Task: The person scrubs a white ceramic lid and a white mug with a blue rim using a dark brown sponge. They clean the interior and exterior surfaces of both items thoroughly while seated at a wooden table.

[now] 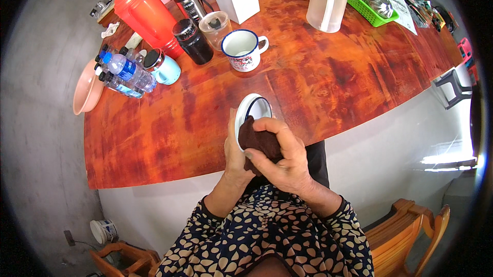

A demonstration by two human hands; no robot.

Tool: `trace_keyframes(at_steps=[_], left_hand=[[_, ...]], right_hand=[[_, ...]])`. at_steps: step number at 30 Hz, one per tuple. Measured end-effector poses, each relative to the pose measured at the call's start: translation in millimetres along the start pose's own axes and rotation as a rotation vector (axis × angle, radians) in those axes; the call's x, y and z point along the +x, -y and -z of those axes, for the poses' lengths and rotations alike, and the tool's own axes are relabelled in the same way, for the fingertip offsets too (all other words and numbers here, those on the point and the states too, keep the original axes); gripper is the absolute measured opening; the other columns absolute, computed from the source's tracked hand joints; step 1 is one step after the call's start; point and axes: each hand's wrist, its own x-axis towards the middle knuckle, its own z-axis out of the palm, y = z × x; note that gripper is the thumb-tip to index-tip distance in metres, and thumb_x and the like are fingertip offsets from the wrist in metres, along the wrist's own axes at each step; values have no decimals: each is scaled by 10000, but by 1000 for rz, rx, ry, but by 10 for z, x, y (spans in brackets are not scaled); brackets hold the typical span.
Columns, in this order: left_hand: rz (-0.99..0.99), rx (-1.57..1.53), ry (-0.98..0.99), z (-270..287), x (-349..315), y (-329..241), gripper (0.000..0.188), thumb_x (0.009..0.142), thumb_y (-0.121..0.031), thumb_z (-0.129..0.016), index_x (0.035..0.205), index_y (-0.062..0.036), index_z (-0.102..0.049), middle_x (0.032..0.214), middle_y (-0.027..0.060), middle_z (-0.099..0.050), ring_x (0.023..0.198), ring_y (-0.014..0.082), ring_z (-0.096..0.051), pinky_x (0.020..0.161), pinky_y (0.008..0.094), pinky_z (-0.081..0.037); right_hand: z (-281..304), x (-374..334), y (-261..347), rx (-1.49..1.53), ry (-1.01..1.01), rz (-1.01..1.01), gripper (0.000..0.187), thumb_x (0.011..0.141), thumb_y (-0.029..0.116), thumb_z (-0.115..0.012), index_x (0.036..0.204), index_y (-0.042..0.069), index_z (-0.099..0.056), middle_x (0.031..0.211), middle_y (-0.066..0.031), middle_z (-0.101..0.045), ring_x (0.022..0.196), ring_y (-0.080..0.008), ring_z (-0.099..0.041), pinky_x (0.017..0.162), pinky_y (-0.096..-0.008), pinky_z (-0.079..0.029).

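Observation:
Just past the table's near edge, in front of my body, I hold a white lid [261,108] with a dark blue line round it, tilted up on edge. My left hand [234,153] grips it from the left side, its fingers mostly hidden behind. A dark brown cloth [259,138] is bunched in my right hand [288,159], between thumb and fingers, and presses against the lid's inner face. Farther off, a white enamel mug [245,61] with a blue rim and red print stands upright on the table, its handle toward the right.
Left of the mug on the wooden table [328,81] stand a clear plastic cup [215,29], a dark jar [193,41], a light blue mug [163,69], plastic bottles [126,71] and a red thermos [146,15]. A frosted pitcher [328,4] and green basket [372,12] stand far right.

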Motion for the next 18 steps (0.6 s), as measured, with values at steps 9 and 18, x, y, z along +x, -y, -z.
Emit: trace_keyframes(at_steps=[9, 18], left_hand=[[-19, -7, 0, 112, 23, 12, 482, 1005, -350, -384, 1308, 15, -474, 1228, 184, -584, 1087, 293, -600, 947, 404, -508], [-519, 690, -59, -121, -52, -24, 500, 1043, -433, -270, 1271, -29, -458, 1161, 83, -548, 1031, 163, -539, 924, 319, -441]], right_hand=[[71, -53, -96, -178, 140, 111, 386, 708, -33, -740, 1049, 22, -568, 912, -111, -604, 833, -253, -627, 716, -325, -504], [158, 158, 192, 468, 6, -469, 299, 810, 18, -720, 1069, 9, -572, 898, -27, -630, 814, -75, -588, 708, -235, -499]])
